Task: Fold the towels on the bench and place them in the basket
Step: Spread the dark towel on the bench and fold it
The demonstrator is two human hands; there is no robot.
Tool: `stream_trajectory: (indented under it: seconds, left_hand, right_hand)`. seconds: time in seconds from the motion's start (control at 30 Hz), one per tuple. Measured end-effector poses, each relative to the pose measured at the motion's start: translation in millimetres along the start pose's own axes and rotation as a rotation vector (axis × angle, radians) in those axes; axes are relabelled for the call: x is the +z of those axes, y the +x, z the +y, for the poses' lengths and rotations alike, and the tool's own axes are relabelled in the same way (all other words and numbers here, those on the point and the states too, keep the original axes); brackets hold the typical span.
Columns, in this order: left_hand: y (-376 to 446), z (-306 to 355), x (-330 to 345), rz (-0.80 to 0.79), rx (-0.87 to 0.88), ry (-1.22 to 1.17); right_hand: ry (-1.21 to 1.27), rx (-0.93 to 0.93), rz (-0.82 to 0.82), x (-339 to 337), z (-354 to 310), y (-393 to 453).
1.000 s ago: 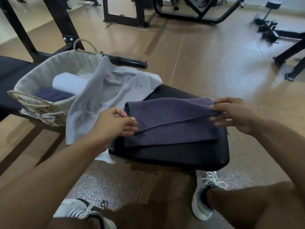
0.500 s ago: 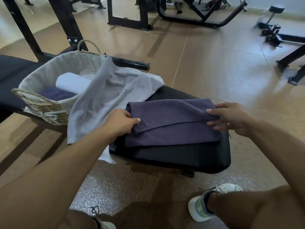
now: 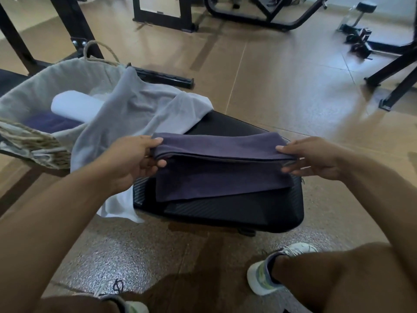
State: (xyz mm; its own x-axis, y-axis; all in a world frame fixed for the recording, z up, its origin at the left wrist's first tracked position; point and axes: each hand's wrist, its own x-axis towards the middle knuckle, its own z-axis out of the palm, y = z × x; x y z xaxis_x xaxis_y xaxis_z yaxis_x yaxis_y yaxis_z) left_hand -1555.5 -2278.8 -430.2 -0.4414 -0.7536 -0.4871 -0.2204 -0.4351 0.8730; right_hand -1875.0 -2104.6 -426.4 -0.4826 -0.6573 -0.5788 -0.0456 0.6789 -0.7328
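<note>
A dusky purple folded cloth towel (image 3: 216, 168) lies on the black padded surface (image 3: 237, 211), whose vinyl shows a fine ribbed weave pattern, beside a pale grey unfolded cloth towel (image 3: 135, 118). The tan woven-rope basket (image 3: 33, 145) has an off-white fabric liner and contains a white rolled towel (image 3: 74, 107) and a dark navy-purple folded towel (image 3: 45, 123). The floor (image 3: 270, 86) is tan, turning to a speckled grey-brown fleck pattern nearer the white shoe with yellow-green accents (image 3: 266, 276); the metal gym frames (image 3: 259, 16) are black.
</note>
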Motion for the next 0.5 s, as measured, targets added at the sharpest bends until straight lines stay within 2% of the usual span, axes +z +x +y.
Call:
stream_trajectory:
  seconds: [0.27, 0.37, 0.5]
  left_hand:
    - [-13, -13, -26, -0.076, -0.025, 0.213]
    - [-20, -16, -28, -0.155, -0.091, 0.21]
    - [-25, -18, -26, -0.175, -0.102, 0.165]
  right_hand:
    - [-0.247, 0.023, -0.082, 5, 13, -10]
    - [-0.302, 0.017, -0.072, 5, 14, -8]
    - [-0.32, 0.0, -0.059, 1, 13, -10]
